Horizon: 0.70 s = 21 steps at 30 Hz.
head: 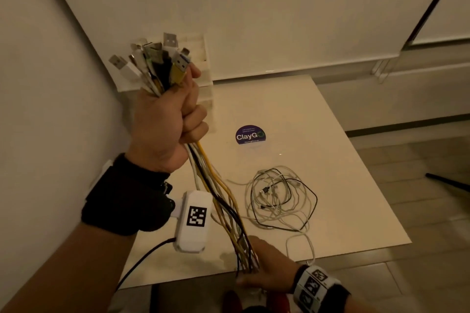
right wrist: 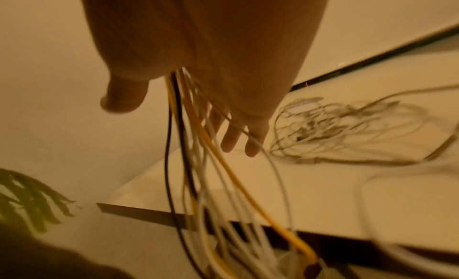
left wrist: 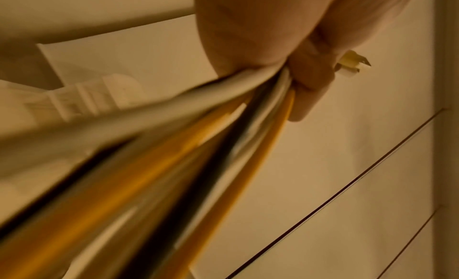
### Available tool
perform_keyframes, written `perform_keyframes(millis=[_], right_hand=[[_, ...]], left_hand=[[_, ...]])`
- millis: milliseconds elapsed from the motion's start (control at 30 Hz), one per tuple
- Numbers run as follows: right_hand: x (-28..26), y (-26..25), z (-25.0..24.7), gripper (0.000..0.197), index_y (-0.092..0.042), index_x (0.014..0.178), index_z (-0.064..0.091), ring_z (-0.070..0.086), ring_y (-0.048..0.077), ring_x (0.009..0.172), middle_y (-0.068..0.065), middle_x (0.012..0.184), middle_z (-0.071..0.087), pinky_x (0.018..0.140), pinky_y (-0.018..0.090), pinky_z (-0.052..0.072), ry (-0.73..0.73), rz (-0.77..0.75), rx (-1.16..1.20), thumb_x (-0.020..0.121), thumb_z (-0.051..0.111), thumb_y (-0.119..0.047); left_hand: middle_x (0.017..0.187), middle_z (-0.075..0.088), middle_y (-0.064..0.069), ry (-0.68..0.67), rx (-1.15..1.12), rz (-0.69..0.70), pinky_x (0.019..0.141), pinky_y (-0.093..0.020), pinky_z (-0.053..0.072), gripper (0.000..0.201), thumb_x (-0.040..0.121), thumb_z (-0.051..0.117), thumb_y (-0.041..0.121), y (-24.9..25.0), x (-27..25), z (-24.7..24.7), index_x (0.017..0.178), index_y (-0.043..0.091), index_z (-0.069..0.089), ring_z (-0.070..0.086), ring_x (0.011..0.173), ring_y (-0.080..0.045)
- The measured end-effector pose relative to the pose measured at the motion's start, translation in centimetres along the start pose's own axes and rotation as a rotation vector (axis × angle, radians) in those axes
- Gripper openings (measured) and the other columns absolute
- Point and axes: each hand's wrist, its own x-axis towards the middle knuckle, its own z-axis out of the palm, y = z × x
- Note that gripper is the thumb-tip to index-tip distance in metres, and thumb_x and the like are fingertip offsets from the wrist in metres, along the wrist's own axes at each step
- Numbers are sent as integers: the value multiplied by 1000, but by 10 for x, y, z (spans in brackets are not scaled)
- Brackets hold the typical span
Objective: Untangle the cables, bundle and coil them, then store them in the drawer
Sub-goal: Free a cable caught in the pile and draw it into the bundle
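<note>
Left hand [head: 165, 119] – fist round cable bundle [head: 218, 198] | right hand [head: 267, 267] – fingers loose, strands passing through

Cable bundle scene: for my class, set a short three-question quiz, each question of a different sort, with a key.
1. True or false: the left hand grips the cable bundle just below its plugs.
2. Where is the right hand? A) on the tangled pile B) lower on the bundle, at the table's near edge C) on the round sticker
3. Fill in: the tangled pile of cables lies on the ____.

Key: 1 true; 2 B; 3 table.
</note>
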Motion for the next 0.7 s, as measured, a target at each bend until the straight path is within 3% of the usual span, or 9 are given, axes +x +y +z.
perform_keyframes(millis=[67, 100, 200, 267, 333, 400, 500, 567, 700], right_hand=[[-14, 16, -24, 87, -28, 146, 28, 36, 5, 129, -11, 141, 37, 111, 27, 31, 4, 22, -31, 75, 74, -47], [-20, 25, -36, 85, -27, 147, 26, 34, 4, 129, -11, 141, 36, 111, 24, 29, 20, 49, -60, 77, 72, -38], [-30, 59, -68, 52, -24, 126, 49, 48, 11, 117, -4, 127, 51, 103, 28, 40, 179, 178, -202, 78, 54, -7], [-34, 80, -76, 30, -29, 107, 50, 53, 18, 112, -1, 120, 54, 94, 31, 45, 256, 325, -350, 84, 49, -9], [-36, 98, -73, 23, -26, 113, 46, 54, 22, 112, 2, 123, 50, 91, 33, 47, 236, 463, -440, 90, 49, -21], [-31, 111, -65, 31, -19, 122, 42, 56, 26, 112, 5, 124, 45, 88, 35, 47, 256, 545, -383, 92, 50, -24], [-18, 111, -58, 28, -17, 119, 40, 54, 29, 112, 8, 123, 47, 89, 36, 45, 310, 554, -297, 92, 47, -17], [-5, 108, -54, 16, -18, 106, 41, 54, 29, 111, 10, 120, 52, 88, 34, 44, 328, 546, -263, 92, 43, -11], [25, 97, -55, 9, -11, 97, 51, 60, 32, 91, 14, 106, 58, 77, 42, 55, 424, 534, -86, 90, 45, -10]], left_hand=[[50, 23, 9, 6, -7, -8, 37, -11, 15, 21, 100, 41, 27, -2, 1, 1, 84, 22, 55, 16, 35, -1], [50, 23, 9, 11, -6, -13, 37, -11, 15, 21, 99, 42, 27, -3, 0, 2, 84, 22, 56, 16, 35, -1], [49, 25, 9, 41, -8, -23, 37, -10, 16, 22, 98, 44, 27, -7, 1, 5, 83, 23, 59, 17, 34, -1], [49, 26, 9, 56, -1, -26, 36, -11, 16, 18, 95, 47, 29, -9, 1, 8, 84, 23, 58, 18, 34, -1], [48, 26, 10, 61, 0, -21, 36, -11, 16, 14, 91, 50, 30, -10, 2, 11, 84, 22, 58, 18, 34, -1], [48, 26, 9, 78, 0, -16, 36, -10, 16, 12, 88, 51, 30, -11, 2, 14, 84, 21, 57, 18, 33, -1], [48, 26, 9, 100, 16, -11, 36, -10, 17, 12, 87, 52, 30, -12, 3, 16, 83, 21, 58, 17, 33, -1], [48, 25, 9, 114, 27, -17, 36, -10, 17, 12, 87, 52, 30, -15, 4, 19, 82, 22, 60, 17, 33, -1], [47, 24, 8, 133, 34, -27, 36, -9, 18, 13, 87, 52, 30, -19, 9, 23, 81, 21, 60, 17, 33, -1]])
